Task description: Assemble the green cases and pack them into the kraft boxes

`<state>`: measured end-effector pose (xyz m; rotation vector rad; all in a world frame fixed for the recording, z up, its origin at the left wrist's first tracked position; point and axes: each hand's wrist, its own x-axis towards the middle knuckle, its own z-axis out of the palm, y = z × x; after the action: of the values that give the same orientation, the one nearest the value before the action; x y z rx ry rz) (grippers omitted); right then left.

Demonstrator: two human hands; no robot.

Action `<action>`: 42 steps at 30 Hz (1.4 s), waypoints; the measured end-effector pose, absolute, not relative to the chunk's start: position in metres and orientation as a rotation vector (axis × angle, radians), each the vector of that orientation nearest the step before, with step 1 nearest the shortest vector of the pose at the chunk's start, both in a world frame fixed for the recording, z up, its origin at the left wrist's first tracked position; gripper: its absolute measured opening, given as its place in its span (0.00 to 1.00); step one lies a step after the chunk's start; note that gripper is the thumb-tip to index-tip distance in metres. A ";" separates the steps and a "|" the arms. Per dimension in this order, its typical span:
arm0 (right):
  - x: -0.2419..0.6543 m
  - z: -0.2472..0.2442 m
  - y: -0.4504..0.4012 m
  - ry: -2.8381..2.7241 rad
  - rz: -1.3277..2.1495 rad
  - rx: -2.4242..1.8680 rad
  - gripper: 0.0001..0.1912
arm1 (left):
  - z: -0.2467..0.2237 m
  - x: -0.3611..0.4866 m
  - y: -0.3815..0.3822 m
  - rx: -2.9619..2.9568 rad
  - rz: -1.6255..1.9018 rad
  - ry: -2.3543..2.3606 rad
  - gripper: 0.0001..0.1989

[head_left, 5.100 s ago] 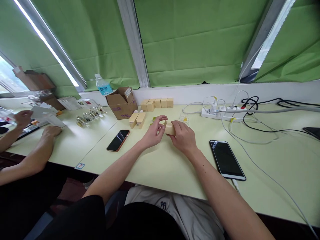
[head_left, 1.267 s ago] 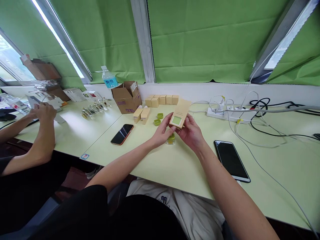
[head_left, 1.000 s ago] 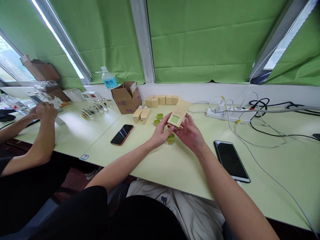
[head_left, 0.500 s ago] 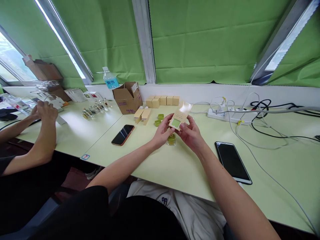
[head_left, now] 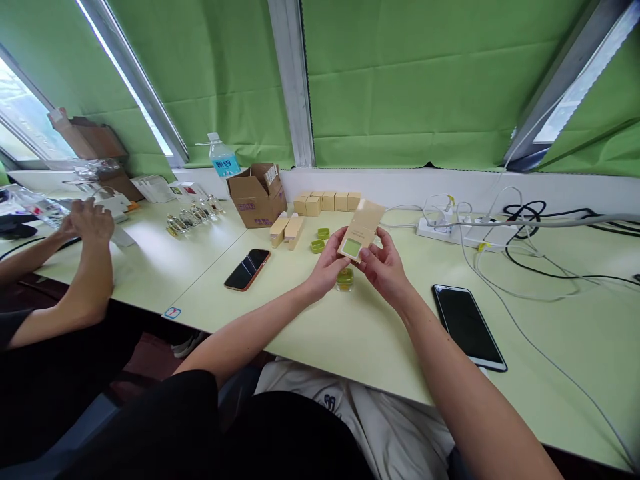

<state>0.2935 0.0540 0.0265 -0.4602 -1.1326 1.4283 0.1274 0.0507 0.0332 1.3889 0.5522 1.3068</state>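
Observation:
Between both hands, above the table, is a beige flat carton [head_left: 366,223] with a green window near its lower end. My left hand [head_left: 327,267] grips its left edge, fingers behind and thumb in front. My right hand [head_left: 384,267] pinches the lower right edge. Just below the hands stands a small clear jar with green and yellow contents [head_left: 345,280]. Two green square pieces [head_left: 318,246] lie behind my left hand. Farther left are two long beige boxes [head_left: 293,231], and a row of small beige boxes [head_left: 327,201] stands by the wall.
A phone [head_left: 247,269] lies left, a larger one [head_left: 469,327] right. Cables and a power strip [head_left: 465,232] sit at the back right. A cardboard box [head_left: 256,198], a bottle [head_left: 223,157] and small bottles [head_left: 195,217] stand left. Another person's hands [head_left: 90,220] work far left.
The carton has tilted slightly in my hands, and the bright glare on its upper part has faded. The view has shifted a little.

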 end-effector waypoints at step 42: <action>0.280 0.036 0.047 -1.145 1.109 -0.545 0.32 | 0.039 0.128 0.048 1.228 1.325 0.504 0.39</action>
<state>0.2798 0.0465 0.0361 -0.5451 -1.1445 1.1089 0.1281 0.0483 0.0392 1.2275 0.5041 1.3251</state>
